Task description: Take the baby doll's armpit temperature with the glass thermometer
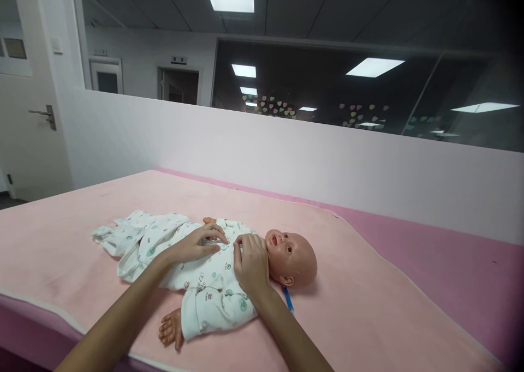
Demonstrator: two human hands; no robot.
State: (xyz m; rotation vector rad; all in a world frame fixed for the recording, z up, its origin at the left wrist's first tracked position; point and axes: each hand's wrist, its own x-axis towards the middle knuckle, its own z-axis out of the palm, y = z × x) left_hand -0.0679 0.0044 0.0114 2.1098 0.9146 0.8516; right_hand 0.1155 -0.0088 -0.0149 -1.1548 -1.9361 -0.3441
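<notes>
A doll [286, 255] lies on its back on a pink mat [368, 285], head to the right, so its front faces up for both hands. The left hand [196, 244] and right hand [250, 265] pinch the romper [208, 290] at the chest, fingers narrowed on the fabric beside the neck. A blue pen [289, 300] lies just beside the right wrist.

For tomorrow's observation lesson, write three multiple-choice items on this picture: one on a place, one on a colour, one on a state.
1. Where do both hands rest?
A. on the doll's chest
B. on the door handle
C. on the wall

2. What colour is the mat?
A. green
B. pink
C. black

3. How does the doll lie?
A. face down
B. sitting up
C. on its back

Answers:
1 A, the left hand and right hand touch the doll at its chest.
2 B, the mat is pink.
3 C, its face points up.
</notes>
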